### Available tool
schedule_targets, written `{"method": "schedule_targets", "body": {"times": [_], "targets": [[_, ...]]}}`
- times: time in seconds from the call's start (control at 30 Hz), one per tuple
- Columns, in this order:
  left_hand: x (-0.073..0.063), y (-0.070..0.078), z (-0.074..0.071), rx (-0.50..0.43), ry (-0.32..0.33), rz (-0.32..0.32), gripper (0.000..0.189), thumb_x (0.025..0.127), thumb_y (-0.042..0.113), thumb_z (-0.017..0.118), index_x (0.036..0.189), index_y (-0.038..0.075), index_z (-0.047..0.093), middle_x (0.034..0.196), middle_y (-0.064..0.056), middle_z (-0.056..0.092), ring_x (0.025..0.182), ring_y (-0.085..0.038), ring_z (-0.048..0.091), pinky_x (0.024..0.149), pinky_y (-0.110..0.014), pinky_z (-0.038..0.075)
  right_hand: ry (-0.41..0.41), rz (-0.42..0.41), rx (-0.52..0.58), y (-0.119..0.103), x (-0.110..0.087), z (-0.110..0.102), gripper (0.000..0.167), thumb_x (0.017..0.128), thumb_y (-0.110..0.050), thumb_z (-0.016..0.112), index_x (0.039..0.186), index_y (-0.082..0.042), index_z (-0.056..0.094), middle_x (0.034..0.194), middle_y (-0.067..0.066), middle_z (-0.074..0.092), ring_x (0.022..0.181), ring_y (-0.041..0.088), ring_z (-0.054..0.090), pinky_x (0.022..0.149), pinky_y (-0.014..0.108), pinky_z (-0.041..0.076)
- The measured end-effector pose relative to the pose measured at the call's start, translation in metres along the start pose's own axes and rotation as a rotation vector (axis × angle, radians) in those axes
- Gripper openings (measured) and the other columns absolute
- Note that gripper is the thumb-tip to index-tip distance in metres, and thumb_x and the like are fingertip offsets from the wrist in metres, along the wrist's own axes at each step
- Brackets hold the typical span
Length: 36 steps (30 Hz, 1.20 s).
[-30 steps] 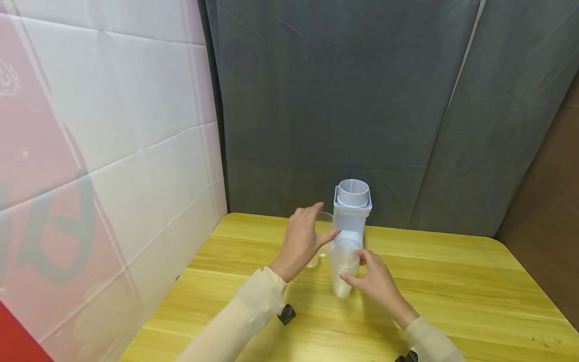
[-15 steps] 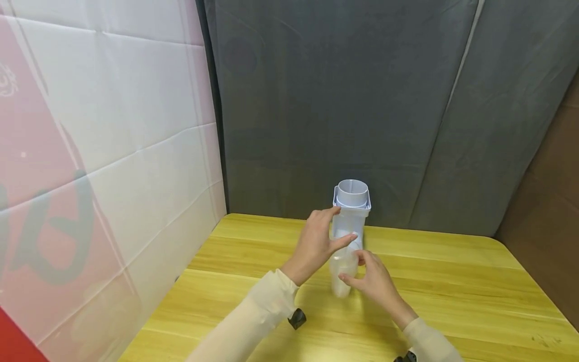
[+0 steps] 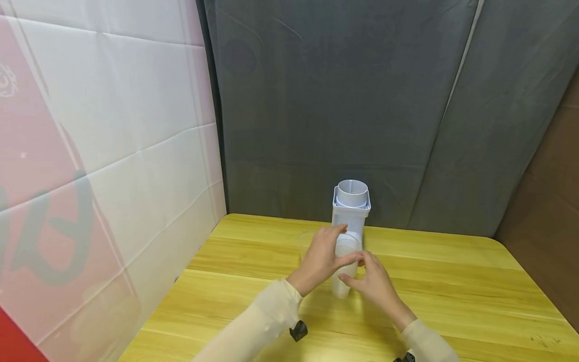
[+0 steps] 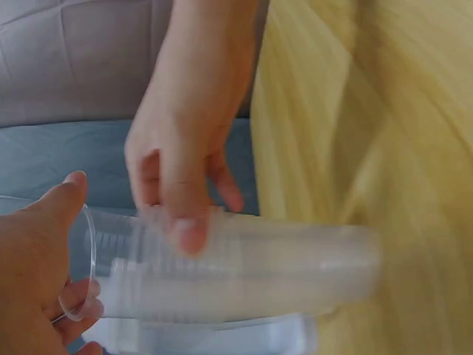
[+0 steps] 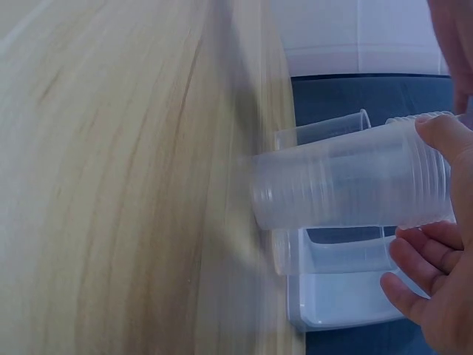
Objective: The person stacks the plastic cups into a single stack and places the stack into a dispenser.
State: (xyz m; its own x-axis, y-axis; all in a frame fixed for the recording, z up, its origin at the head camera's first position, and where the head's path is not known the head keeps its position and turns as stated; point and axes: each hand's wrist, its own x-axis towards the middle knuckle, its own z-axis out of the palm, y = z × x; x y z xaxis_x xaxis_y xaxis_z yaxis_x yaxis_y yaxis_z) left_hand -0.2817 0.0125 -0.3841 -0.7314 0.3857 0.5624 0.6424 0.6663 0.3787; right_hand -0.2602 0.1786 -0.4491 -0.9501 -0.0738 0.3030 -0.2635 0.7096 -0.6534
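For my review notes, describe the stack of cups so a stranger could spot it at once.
On the wooden table, find the white stand at the back. Just in front of it, held by the right hand, is the see-through stack of cups. Unlike the clear container partly behind it, it shows many rims bunched at its upper end.

A screened-off booth

You are in a booth set up for work by hand; what kind of room surrounds it cannot be told. Under your left hand (image 3: 318,262) and right hand (image 3: 376,285) spreads a wood-grain tabletop (image 3: 457,306). Beyond both hangs a dark grey sheet (image 3: 325,110), creased like cloth. A white-and-pink printed sheet (image 3: 140,100) walls the side left of your left hand; a brown panel (image 3: 552,206) stands well to your right hand's right.
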Motion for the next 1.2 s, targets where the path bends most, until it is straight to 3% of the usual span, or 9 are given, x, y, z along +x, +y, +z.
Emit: {"method": "schedule_targets", "body": {"times": [0.3, 0.53, 0.7, 0.83, 1.0, 1.2], "targets": [[-0.014, -0.007, 0.016, -0.034, -0.096, -0.064, 0.075, 0.080, 0.048, 0.079, 0.138, 0.008, 0.053, 0.131, -0.006, 0.066, 0.118, -0.024, 0.060, 0.102, -0.039, 0.049, 0.010, 0.022, 0.018, 0.001, 0.000, 0.002, 0.055, 0.078, -0.043, 0.082, 0.115, -0.011, 0.056, 0.112, 0.008, 0.061, 0.105, 0.023, 0.058, 0.089, 0.042, 0.050], [-0.018, -0.007, 0.024, -0.057, -0.095, -0.074, 0.075, 0.082, 0.047, 0.078, 0.140, 0.010, 0.050, 0.134, -0.005, 0.064, 0.120, -0.022, 0.057, 0.104, -0.041, 0.046, 0.030, 0.004, 0.030, 0.003, -0.002, 0.000, 0.055, 0.079, -0.039, 0.082, 0.117, -0.009, 0.056, 0.109, 0.007, 0.061, 0.102, 0.021, 0.057, 0.086, 0.040, 0.050], [-0.017, -0.009, 0.023, -0.061, -0.080, -0.063, 0.072, 0.087, 0.050, 0.071, 0.142, 0.010, 0.047, 0.139, -0.007, 0.059, 0.126, -0.024, 0.055, 0.106, -0.041, 0.048, 0.030, 0.007, 0.038, 0.003, -0.002, 0.001, 0.055, 0.079, -0.036, 0.083, 0.119, -0.009, 0.056, 0.112, 0.008, 0.061, 0.106, 0.025, 0.058, 0.093, 0.046, 0.051], [-0.008, -0.023, 0.016, -0.061, -0.023, -0.066, 0.062, 0.095, 0.046, 0.062, 0.143, 0.010, 0.045, 0.143, -0.010, 0.055, 0.130, -0.027, 0.053, 0.109, -0.046, 0.046, 0.027, 0.013, 0.041, 0.002, -0.002, 0.002, 0.057, 0.080, -0.039, 0.082, 0.121, -0.009, 0.055, 0.113, 0.008, 0.061, 0.108, 0.027, 0.058, 0.096, 0.048, 0.049], [0.000, -0.052, 0.009, 0.004, 0.089, -0.108, 0.055, 0.098, 0.039, 0.059, 0.141, 0.006, 0.048, 0.144, -0.013, 0.050, 0.135, -0.032, 0.048, 0.113, -0.049, 0.040, 0.023, 0.031, 0.052, 0.001, -0.002, 0.002, 0.060, 0.080, -0.040, 0.081, 0.123, -0.007, 0.054, 0.113, 0.009, 0.061, 0.108, 0.026, 0.058, 0.096, 0.049, 0.049], [-0.004, -0.082, 0.017, 0.089, 0.056, -0.193, 0.063, 0.097, 0.043, 0.059, 0.143, 0.001, 0.044, 0.144, -0.018, 0.048, 0.134, -0.036, 0.044, 0.114, -0.053, 0.036, 0.034, 0.038, 0.053, 0.001, -0.002, 0.003, 0.062, 0.080, -0.039, 0.082, 0.125, -0.006, 0.054, 0.114, 0.009, 0.061, 0.107, 0.025, 0.058, 0.096, 0.049, 0.049]]}}
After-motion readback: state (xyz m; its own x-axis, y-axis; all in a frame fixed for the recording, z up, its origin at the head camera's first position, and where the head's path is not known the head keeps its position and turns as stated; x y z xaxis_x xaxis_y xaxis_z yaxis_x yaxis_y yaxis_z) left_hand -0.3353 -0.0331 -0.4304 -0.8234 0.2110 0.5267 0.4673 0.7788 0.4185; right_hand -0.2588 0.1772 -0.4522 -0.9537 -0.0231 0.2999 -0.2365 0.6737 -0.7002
